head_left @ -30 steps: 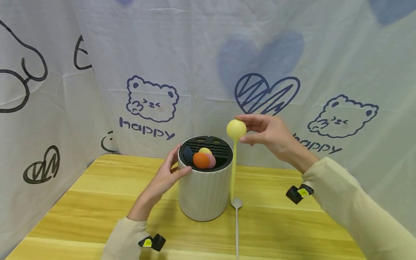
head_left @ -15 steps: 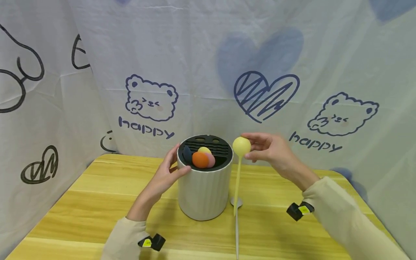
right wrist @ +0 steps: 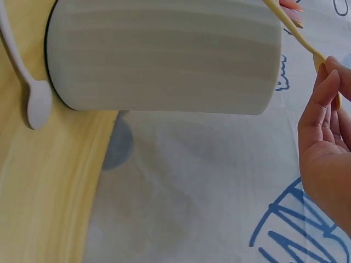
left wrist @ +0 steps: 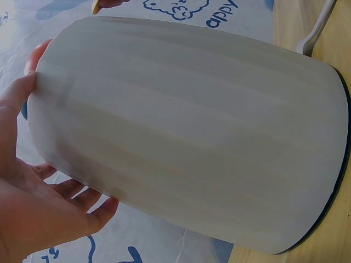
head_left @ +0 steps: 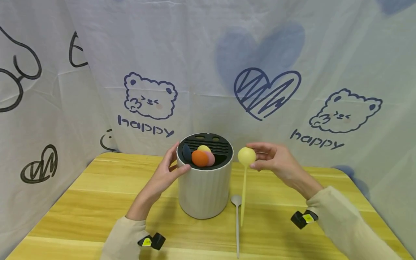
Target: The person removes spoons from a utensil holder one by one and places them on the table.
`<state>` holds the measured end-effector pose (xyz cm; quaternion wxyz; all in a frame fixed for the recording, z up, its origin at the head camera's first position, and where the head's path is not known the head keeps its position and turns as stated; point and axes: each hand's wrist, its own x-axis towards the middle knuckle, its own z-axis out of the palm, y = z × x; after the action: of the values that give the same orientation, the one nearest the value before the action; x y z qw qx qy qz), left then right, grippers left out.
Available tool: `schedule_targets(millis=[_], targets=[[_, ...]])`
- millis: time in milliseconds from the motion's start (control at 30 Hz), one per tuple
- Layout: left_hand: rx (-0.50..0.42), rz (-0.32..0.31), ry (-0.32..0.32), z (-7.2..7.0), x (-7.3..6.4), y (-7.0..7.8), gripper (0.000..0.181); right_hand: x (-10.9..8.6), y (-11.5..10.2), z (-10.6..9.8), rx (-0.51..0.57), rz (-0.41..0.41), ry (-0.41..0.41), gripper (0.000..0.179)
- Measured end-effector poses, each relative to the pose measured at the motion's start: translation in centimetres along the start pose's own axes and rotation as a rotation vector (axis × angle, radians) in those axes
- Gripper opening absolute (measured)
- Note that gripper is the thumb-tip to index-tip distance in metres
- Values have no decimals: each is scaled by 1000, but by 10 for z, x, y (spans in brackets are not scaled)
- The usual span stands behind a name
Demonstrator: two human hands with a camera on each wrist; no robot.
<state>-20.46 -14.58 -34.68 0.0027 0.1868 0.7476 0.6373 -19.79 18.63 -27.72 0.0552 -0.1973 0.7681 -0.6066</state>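
A white ribbed utensil holder (head_left: 204, 195) with a black slotted lid stands upright on the table. Orange (head_left: 199, 158), pink, yellow and dark blue spoon heads poke out of its top. My left hand (head_left: 166, 174) grips the upper left side, thumb at the front rim; in the left wrist view its fingers (left wrist: 103, 215) curl against the wall. To the right of the holder, my right hand (head_left: 279, 162) pinches a yellow spoon (head_left: 247, 156) by its round head, handle hanging down. In the right wrist view, thumb and fingers close on that head from both sides.
A grey spoon (head_left: 236, 200) lies on the wooden table (head_left: 130, 180) at the holder's right, its handle toward me. Behind the table hangs a white printed curtain (head_left: 208, 72), which also runs along the left.
My right hand has come down and slightly right with the yellow spoon, whose handle tip now hangs right of the grey spoon. My left hand stays at the holder.
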Motion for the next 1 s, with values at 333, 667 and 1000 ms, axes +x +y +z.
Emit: schedule_targets(millis=[333,667,1000], targets=[[3,-13,9,0,-1,1,81,-2,20,1,-23,56,0,56],[4,-14,9,0,-1,3,81,-4,45,1,-21,139,2,57],[9,-22,8,-1,0,3,82,-7,71,0,-17,210,19,60]])
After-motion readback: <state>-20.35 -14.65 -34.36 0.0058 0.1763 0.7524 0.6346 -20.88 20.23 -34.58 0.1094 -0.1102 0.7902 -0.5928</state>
